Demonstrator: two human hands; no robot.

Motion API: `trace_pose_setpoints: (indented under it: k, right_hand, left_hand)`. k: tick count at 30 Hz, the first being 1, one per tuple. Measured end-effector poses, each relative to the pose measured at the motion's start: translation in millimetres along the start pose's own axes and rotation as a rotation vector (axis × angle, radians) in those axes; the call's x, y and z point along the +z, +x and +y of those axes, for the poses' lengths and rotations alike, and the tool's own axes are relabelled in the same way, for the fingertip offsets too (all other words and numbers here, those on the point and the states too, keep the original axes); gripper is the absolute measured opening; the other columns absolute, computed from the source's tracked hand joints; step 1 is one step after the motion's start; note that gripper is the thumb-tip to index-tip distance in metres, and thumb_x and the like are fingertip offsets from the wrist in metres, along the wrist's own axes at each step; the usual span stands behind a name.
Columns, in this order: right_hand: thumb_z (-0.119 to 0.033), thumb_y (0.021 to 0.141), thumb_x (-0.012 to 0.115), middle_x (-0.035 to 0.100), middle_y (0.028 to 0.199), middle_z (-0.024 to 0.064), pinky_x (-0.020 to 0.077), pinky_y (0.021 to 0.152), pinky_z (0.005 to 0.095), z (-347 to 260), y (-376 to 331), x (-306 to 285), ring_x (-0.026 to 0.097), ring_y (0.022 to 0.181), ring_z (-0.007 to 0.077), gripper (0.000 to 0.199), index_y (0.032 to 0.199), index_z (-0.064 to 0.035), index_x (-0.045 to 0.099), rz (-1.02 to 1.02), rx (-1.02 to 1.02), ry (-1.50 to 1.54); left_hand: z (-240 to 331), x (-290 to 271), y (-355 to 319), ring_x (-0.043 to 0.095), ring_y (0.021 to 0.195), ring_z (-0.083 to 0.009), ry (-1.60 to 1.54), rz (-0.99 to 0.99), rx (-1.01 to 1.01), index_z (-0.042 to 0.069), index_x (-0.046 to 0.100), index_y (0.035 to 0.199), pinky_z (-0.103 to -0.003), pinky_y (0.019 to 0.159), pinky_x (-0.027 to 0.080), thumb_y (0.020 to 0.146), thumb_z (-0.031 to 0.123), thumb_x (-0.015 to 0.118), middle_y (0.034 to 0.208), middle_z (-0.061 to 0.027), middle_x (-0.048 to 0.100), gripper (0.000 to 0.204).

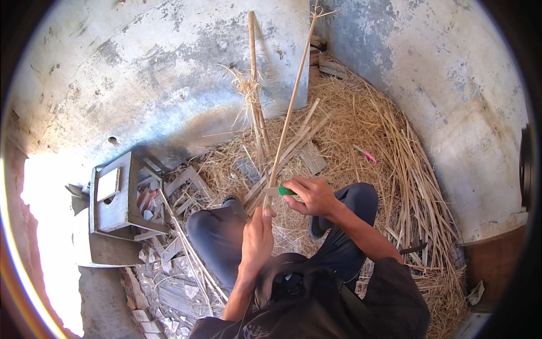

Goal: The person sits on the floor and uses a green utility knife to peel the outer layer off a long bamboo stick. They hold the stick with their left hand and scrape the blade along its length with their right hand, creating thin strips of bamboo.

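Note:
A long, thin tan cane stalk (292,104) slants up and away from my lap, with frayed fibres at its far tip. My left hand (257,238) is closed round its near end. In my right hand (313,196) is a small knife (287,191) with a green handle. Its short, flat blade lies across the stalk just above my left fingers, apparently touching it. Both hands are between my bent knees, above the straw.
Dry straw (350,118) and loose stalks cover the floor. A pink-handled tool (370,157) rests on it, right of my hands. Against the wall leans a pole (252,45) with a fibre tuft. An old wooden cabinet (129,203) and broken wood stand to my left.

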State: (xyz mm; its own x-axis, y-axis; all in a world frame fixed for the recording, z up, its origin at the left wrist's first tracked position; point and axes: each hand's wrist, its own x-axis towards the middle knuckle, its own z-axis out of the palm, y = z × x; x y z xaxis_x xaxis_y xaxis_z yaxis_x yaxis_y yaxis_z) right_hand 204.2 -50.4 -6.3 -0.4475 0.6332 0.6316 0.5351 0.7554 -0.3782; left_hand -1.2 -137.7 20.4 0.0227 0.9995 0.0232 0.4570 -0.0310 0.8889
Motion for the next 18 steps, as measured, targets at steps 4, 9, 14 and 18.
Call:
trace_pose_setpoints:
  k: [4,9,14,18]
  right_hand:
    - [-0.025,0.099,0.069,0.072,0.091,0.0079,0.0567,0.058,0.0372,0.4,-0.5,-2.7,0.071,0.068,0.0255,0.022,0.11,-0.006,0.071,0.016,0.084,-0.003]
    - [-0.026,0.104,0.064,0.076,0.101,0.0165,0.0588,0.063,0.0384,38.4,5.1,-16.8,0.075,0.076,0.03,0.028,0.117,-0.0016,0.071,0.225,0.246,0.005]
    - [-0.021,0.103,0.062,0.072,0.091,0.0156,0.0548,0.064,0.0373,31.7,2.0,-25.1,0.071,0.074,0.0245,0.025,0.115,0.0002,0.069,0.327,0.49,0.137]
    - [-0.023,0.101,0.063,0.068,0.085,0.0108,0.0539,0.054,0.0369,15.0,-2.1,-10.1,0.069,0.068,0.0195,0.024,0.106,-0.0006,0.068,0.198,0.183,0.152]
  left_hand:
    - [1.1,-0.4,-2.6,0.063,0.065,-0.0433,0.009,-0.003,-0.011,-0.001,0.063,0.109,-0.051,0.064,0.046,0.116,0.023,0.043,0.068,-0.0231,0.059,0.032]
    - [5.1,-9.3,-25.1,0.062,0.066,-0.045,0.063,-0.096,-0.16,-0.001,0.064,0.109,-0.052,0.066,0.046,0.115,0.025,0.041,0.069,-0.0247,0.059,0.035]
    - [-4.6,-17.1,-36.8,0.061,0.067,-0.0391,0.0,-0.087,-0.11,0.0,0.065,0.112,-0.049,0.069,0.046,0.115,0.027,0.041,0.071,-0.0206,0.058,0.037]
    - [1.4,-24.0,-28.9,0.058,0.068,-0.0322,-0.045,-0.049,-0.14,0.0,0.066,0.115,-0.046,0.07,0.047,0.115,0.026,0.04,0.073,-0.0145,0.057,0.038]
